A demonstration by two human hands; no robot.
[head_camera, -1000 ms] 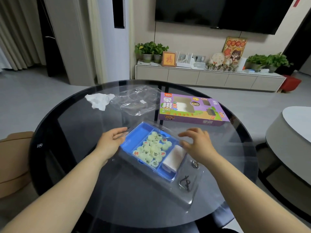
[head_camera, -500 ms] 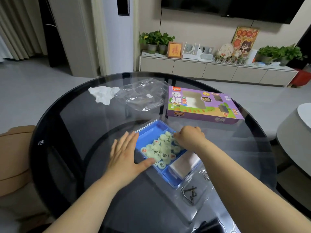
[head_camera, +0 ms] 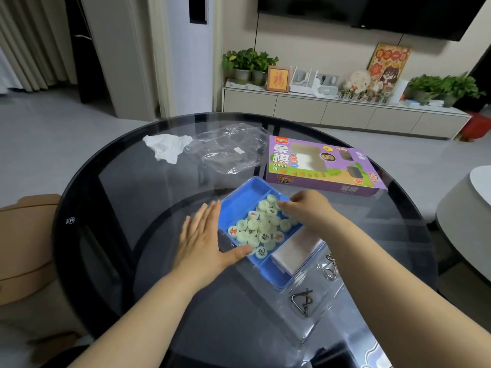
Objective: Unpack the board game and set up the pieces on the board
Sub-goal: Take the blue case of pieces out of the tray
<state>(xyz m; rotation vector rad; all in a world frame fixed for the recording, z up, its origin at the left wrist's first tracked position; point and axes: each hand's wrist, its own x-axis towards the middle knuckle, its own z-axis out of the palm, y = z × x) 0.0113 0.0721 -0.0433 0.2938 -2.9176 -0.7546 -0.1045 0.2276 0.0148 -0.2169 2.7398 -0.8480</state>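
Note:
A blue plastic tray (head_camera: 240,199) lies on the round glass table, set in a clear plastic insert (head_camera: 322,309). One compartment holds several pale green round xiangqi pieces (head_camera: 261,228) with red or dark characters. Beside them in the tray lies a folded white board sheet (head_camera: 296,249). My left hand (head_camera: 203,241) rests flat against the tray's left wall, fingers straight, thumb along the near edge. My right hand (head_camera: 309,208) reaches into the pile with curled fingers over the pieces; whether it holds one is hidden. The purple game box (head_camera: 322,166) lies behind the tray.
A crumpled white tissue (head_camera: 167,147) and a clear plastic wrapper (head_camera: 228,150) lie at the table's far left. Metal wire puzzles (head_camera: 303,301) sit in the clear insert at the near right. A brown chair (head_camera: 25,248) stands to the left, a pale side table (head_camera: 467,216) to the right.
My left hand went from the tray's far corner to lie flat along its left wall. My right hand moved from above the white sheet into the pile of pieces. The camera view shifted closer.

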